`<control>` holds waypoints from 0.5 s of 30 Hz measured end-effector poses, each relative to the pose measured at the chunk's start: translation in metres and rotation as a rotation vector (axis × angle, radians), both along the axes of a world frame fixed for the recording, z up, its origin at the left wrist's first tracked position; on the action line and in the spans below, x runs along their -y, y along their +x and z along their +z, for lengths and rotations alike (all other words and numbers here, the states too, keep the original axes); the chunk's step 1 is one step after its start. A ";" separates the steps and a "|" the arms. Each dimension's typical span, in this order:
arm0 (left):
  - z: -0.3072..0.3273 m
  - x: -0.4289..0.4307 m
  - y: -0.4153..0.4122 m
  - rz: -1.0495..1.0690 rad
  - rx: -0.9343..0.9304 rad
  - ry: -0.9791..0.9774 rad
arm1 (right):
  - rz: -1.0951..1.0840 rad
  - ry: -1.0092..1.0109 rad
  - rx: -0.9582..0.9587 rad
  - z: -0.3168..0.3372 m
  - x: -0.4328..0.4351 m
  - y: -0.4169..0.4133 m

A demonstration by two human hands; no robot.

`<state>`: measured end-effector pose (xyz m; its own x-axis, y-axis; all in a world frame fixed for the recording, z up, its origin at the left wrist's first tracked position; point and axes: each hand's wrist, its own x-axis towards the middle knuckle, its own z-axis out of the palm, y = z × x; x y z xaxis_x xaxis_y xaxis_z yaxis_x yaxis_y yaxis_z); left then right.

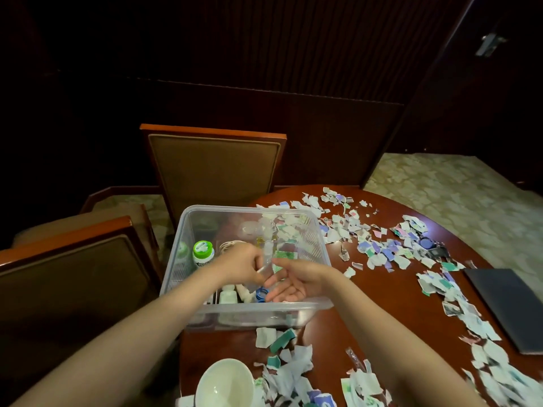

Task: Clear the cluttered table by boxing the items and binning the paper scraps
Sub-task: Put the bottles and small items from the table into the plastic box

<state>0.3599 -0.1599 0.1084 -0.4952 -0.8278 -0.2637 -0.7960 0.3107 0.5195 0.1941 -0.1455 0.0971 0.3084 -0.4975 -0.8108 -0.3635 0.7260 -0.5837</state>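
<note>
Head camera, looking down over a round dark wooden table (382,306). A clear plastic storage box (258,314) sits at the table's left edge, directly in front of the person, and both hands are over its open top.

The left hand (241,267) has its fingers curled and pinches a small clear object (268,257), which is blurred; it may be a tube or a small bottle. The right hand (296,282) lies just beside it, palm up, with fingers relaxed and loosely spread, holding nothing. Whether its thumb touches the object cannot be told.

The clear object is long and thin. Its long axis is close to upright, with the top leaning slightly away from the person and to the right. It hangs above the middle of the box.

Boxing looks partly done. Inside the box are a green-capped white bottle (202,254), small white items (227,295) and a blue cap (261,295).

Much is left to do. Torn paper scraps (382,251) cover the table's far, right and near sides, and no bin is in view. Still on the table are a white bowl (226,383) at the near edge, a flat dark rectangle (508,306) at the right, and a small dark item (435,251) among the scraps.

Two upholstered chairs (214,165) stand beyond and to the left.
</note>
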 end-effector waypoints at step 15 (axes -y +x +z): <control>-0.013 -0.001 -0.019 -0.154 0.122 0.127 | 0.242 -0.400 -0.913 0.006 0.024 0.012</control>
